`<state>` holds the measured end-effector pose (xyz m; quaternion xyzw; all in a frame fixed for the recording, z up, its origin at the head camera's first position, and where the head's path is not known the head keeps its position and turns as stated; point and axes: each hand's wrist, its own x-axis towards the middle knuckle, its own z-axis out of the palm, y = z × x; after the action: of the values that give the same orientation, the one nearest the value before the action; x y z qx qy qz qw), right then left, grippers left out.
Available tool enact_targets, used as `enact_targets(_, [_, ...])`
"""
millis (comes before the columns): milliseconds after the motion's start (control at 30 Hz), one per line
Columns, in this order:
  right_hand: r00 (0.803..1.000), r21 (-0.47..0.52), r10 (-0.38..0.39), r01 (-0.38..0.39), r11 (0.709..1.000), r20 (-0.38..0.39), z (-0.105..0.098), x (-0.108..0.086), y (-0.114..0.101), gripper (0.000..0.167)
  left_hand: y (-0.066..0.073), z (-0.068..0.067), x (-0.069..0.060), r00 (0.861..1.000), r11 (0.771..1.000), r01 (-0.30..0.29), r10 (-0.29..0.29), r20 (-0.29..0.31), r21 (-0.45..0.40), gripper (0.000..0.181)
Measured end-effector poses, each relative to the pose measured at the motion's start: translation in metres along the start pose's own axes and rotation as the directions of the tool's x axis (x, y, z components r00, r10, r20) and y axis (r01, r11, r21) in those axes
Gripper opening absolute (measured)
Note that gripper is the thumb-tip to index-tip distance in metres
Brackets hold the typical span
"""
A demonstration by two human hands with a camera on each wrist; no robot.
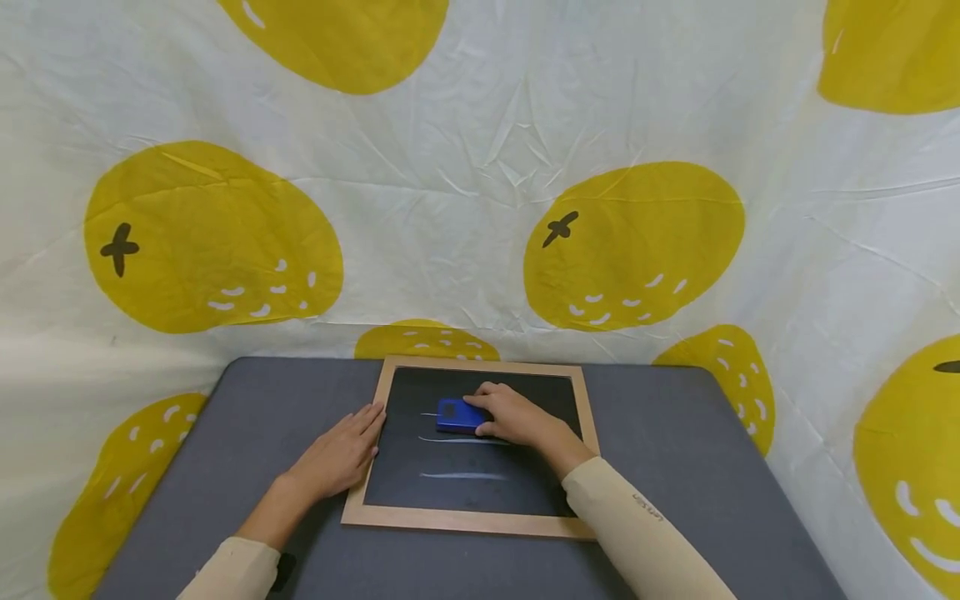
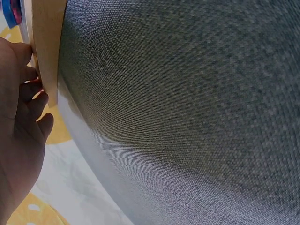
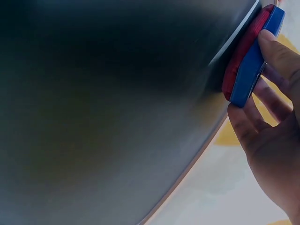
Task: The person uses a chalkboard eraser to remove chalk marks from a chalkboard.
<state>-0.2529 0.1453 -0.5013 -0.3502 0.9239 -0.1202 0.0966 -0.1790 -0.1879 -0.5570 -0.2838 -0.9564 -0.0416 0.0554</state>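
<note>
A blackboard [image 1: 465,492] in a pale wooden frame lies on the grey table, with several white chalk lines across its dark face. On its upper part, my right hand [image 1: 510,414] grips a blue eraser [image 1: 455,415] between thumb and fingers. The right wrist view shows the eraser's red felt side [image 3: 244,51] turned to the board. My left hand [image 1: 341,450] rests against the frame's left edge, its fingers fairly straight. In the left wrist view, the fingertips touch the wooden frame [image 2: 47,51]. The top chalk line is partly hidden behind the eraser.
The grey cloth-covered table [image 1: 675,467] extends on both sides of the board. Behind and beside it hangs a white curtain [image 1: 435,242] printed with big yellow fruit. The board's far edge lies close to the table's back edge.
</note>
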Motion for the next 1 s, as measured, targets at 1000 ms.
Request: enact_targets(1000, [0.998, -0.133, 0.031, -0.024, 0.991, 0.050, 0.012, 0.068, -0.066, 0.062, 0.004, -0.011, 0.000, 0.998, 0.996, 0.044, -0.040, 0.051, -0.072, 0.064])
